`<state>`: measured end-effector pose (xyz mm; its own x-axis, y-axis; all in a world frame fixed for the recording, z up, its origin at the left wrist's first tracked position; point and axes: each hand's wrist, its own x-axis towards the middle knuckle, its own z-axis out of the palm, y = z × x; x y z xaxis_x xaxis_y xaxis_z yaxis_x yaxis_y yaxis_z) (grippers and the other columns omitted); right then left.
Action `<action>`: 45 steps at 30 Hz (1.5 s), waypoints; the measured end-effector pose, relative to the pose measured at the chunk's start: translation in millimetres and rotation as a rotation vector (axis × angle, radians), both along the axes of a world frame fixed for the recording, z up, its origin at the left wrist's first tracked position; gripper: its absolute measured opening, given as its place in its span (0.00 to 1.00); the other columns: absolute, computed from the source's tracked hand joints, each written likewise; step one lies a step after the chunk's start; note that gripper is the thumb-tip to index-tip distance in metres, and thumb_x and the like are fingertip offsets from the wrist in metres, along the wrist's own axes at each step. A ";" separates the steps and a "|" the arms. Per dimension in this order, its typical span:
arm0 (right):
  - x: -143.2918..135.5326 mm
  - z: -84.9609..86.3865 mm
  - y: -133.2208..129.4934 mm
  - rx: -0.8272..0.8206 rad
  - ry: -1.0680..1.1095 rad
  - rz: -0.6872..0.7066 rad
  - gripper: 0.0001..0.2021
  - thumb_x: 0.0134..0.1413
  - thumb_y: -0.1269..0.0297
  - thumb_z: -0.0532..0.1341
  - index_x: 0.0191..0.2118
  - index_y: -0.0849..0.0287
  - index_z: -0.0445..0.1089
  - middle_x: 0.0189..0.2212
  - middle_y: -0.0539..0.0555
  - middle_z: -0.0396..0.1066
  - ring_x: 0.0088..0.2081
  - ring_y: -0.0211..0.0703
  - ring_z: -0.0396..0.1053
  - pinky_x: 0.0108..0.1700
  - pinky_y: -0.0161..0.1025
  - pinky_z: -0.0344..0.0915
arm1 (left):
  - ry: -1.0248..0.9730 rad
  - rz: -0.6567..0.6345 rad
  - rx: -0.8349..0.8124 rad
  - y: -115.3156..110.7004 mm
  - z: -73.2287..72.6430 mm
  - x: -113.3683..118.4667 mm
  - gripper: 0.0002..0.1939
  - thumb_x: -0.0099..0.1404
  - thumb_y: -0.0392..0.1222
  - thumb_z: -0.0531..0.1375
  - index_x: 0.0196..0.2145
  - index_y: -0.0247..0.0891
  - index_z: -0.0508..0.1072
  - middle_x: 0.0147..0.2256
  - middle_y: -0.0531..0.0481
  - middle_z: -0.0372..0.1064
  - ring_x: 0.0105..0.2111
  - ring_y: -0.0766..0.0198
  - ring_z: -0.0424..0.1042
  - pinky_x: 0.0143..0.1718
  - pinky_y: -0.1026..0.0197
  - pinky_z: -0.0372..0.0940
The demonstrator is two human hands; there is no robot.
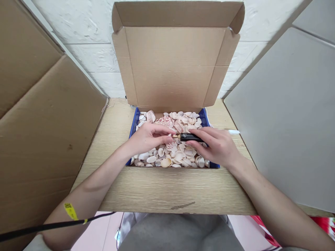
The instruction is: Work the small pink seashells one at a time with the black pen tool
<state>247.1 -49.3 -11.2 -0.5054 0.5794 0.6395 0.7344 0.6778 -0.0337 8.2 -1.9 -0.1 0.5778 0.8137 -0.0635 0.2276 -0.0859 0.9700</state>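
Note:
My right hand [216,143] is closed round a black mini drill [192,137], whose brass-coloured tip points left. In my left hand [150,137], thumb and fingers pinch a small pale seashell [170,135], mostly hidden by the fingertips. The drill's tip meets or nearly meets this shell; whether it touches I cannot tell. Both hands are above an open cardboard box with blue sides [133,126], filled with many loose seashells [180,156]. A larger fan-shaped shell with reddish marks [165,121] lies among them, behind my left fingers.
The box's brown lid [175,66] stands upright against the white wall [86,28]. Cardboard panels rise on the left [52,122] and a grey panel [288,115] on the right. A black cable [52,226] with a yellow tag crosses the lower left, over the wooden table [157,190].

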 end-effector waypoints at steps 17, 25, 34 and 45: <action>0.1 2.8 0.6 0.141 0.060 0.032 0.20 0.54 0.64 0.65 0.52 0.53 0.64 0.36 0.54 0.76 0.32 0.44 0.71 0.32 0.43 0.69 | 0.031 -0.074 0.017 -0.2 1.6 -1.7 0.18 0.60 0.48 0.64 0.45 0.36 0.79 0.39 0.45 0.79 0.36 0.60 0.78 0.35 0.63 0.72; 0.8 1.2 1.6 0.128 0.057 -0.004 0.16 0.56 0.62 0.64 0.50 0.53 0.66 0.36 0.54 0.75 0.32 0.43 0.72 0.32 0.41 0.70 | -0.020 -0.111 -0.030 -0.6 -1.9 -3.2 0.20 0.61 0.48 0.63 0.49 0.37 0.76 0.41 0.46 0.79 0.39 0.58 0.78 0.39 0.60 0.74; -2.7 1.0 0.0 0.033 0.036 0.040 0.13 0.58 0.60 0.62 0.46 0.59 0.68 0.32 0.54 0.76 0.30 0.39 0.72 0.29 0.35 0.67 | 0.018 -0.102 0.100 0.6 -0.8 -4.3 0.19 0.60 0.46 0.64 0.48 0.37 0.77 0.45 0.46 0.77 0.45 0.57 0.77 0.46 0.59 0.72; -1.7 -2.1 -0.1 -0.077 0.041 0.046 0.12 0.60 0.58 0.61 0.44 0.61 0.69 0.30 0.53 0.75 0.29 0.38 0.72 0.28 0.34 0.66 | -0.016 -0.093 0.144 1.3 -1.9 -3.5 0.17 0.57 0.45 0.67 0.44 0.40 0.79 0.44 0.47 0.77 0.46 0.56 0.76 0.50 0.60 0.70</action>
<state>245.4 -49.4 -13.4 -0.5068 0.6043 0.6148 0.6993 0.7052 -0.1167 4.7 -0.7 -2.0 0.6512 0.7566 0.0595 0.1965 -0.2438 0.9497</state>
